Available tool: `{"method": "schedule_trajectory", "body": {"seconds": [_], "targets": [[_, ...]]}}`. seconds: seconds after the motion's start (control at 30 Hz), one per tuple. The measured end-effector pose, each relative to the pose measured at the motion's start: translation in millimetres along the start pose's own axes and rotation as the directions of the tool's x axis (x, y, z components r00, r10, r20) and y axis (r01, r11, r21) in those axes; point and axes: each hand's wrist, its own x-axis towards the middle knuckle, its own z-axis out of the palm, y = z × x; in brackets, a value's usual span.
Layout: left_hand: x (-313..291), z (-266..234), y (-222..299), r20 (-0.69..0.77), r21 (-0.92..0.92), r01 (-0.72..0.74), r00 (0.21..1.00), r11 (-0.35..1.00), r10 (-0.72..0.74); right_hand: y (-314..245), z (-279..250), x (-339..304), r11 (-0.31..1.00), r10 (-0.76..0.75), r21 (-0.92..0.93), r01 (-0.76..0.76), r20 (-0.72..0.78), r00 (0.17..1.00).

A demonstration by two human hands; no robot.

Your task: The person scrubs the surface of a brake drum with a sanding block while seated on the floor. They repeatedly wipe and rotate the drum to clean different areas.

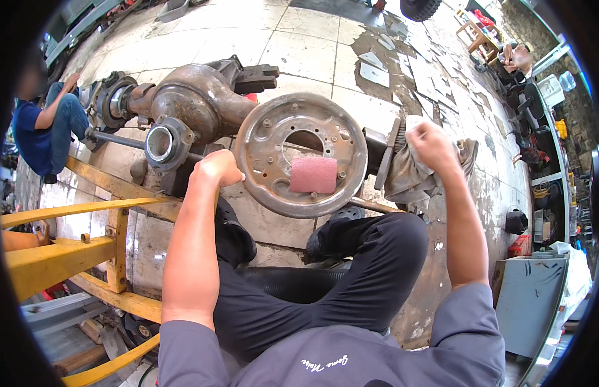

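Observation:
A round, rusty brake backing plate (257, 184) stands in front of me, tilted up, with a large centre hole and several bolts round it. A pink rectangular piece of sandpaper (312, 175) lies against its lower part. My left hand (217, 169) is closed at the plate's left rim; the fingers curl under, and what they hold, if anything, is hidden. On the right my right hand (432, 147) is closed at a whitish piece of cloth or paper (413, 122). Below that hand a crumpled grey-brown rag (406, 178) drapes over a metal part.
A rusty axle housing (190, 97) extends to the far left, with a flanged hub (161, 143) before it. A yellow metal frame (61, 258) stands at my left. Another person (38, 129) sits beyond it. Broken tiles (375, 74) lie at the far right, a grey cabinet (530, 306) nearer.

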Motion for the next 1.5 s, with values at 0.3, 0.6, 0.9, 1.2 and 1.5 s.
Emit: {"method": "schedule_trajectory", "body": {"seconds": [0.3, 0.6, 0.9, 1.2, 1.5], "targets": [[-2.3, -0.9, 1.2, -0.015, -0.054, -0.024, 1.000, 0.998, 0.023, 30.9, 97.0, 0.6, 0.770, 0.238, 0.468, -0.434, 0.420, 0.876], [-2.9, -5.8, 2.5, 0.088, -0.014, 0.051, 0.995, 0.999, -0.049, 37.7, 41.2, -39.6, 0.328, -0.106, 0.888, -0.323, 0.374, 0.921], [-5.3, -8.0, 7.9, 0.092, -0.022, 0.055, 0.994, 0.998, -0.053, 49.9, 31.0, -42.2, -0.150, -0.174, 0.921, -0.359, 0.333, 0.927], [-9.9, -6.3, 6.5, 0.010, -0.025, -0.023, 1.000, 0.999, 0.023, 28.0, 85.7, -39.2, 0.820, -0.448, 0.362, 0.444, -0.077, 0.891], [-7.6, -10.4, 9.9, 0.087, -0.035, 0.059, 0.995, 0.998, -0.056, -23.4, 86.3, 3.5, 0.872, -0.345, 0.312, 0.378, -0.157, 0.925]]}}
